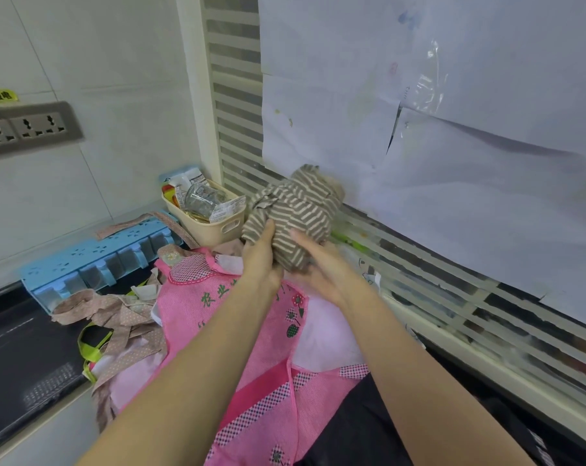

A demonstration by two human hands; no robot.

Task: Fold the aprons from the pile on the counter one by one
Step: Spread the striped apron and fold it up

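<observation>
I see both hands on the striped apron (293,213), a bunched brown-and-cream bundle held up against the slatted blind (237,105), just beside the beige basket (214,227). My left hand (261,253) has its grip clamped on the bundle's lower left edge, thumb pressed up onto the cloth. My right hand (318,264) lies flat along the bundle's underside with fingers straight and together, pressing rather than curling round it.

Below the striped apron, the pink apron (251,331) with green lettering and flower patches spreads over the worktop (49,438), both forearms crossing above it. Left of the pink apron lies a tangle of dotted tan straps (123,317) with a yellow-green loop (91,344). Beyond those straps, a blue rack (93,257) of clear jars stands against the tiled wall. The beige basket holds a glass jar (200,198) and packets. White paper sheets (453,129) cover the blind to the right of the striped apron. Dark cloth (368,425) lies at the pink apron's lower right.
</observation>
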